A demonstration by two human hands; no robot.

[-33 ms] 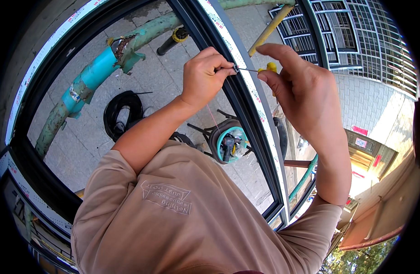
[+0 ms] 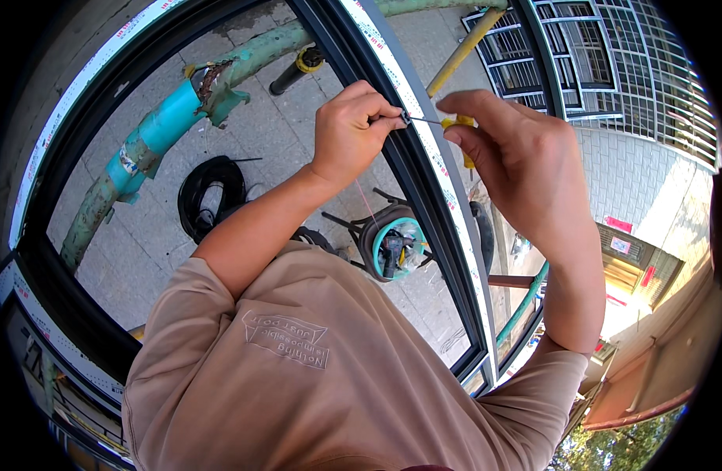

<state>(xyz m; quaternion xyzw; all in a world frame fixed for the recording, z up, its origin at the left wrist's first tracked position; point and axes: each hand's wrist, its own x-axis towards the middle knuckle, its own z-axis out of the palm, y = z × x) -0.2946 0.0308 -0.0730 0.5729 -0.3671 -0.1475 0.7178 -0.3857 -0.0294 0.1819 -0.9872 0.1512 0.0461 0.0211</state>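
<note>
A dark window frame (image 2: 392, 149) edged with white printed protective film crosses in front of me at a slant. My left hand (image 2: 351, 125) is closed in a pinch on a small dark fitting (image 2: 405, 118), pressed at the frame's bar. Between the bent forefinger and thumb of my right hand (image 2: 526, 157) is the yellow handle of a small screwdriver (image 2: 460, 124). Its thin shaft reaches left to the fitting, its tip hidden there. The rest of the fitting lies under my left fingertips. A thin pinkish string (image 2: 365, 200) hangs below my left hand.
Below, a stool bears a turquoise basin (image 2: 383, 250) with a dark power tool and bits in it. A black coil (image 2: 212, 196) lies on the paving. Peeling green pipe (image 2: 153, 141) runs behind the frame. Metal grilles (image 2: 596, 55) are at far right.
The yellow screwdriver handle has turned a little in my right fingers, and the forefinger has curled lower over it. My left hand and the frame stay where they were.
</note>
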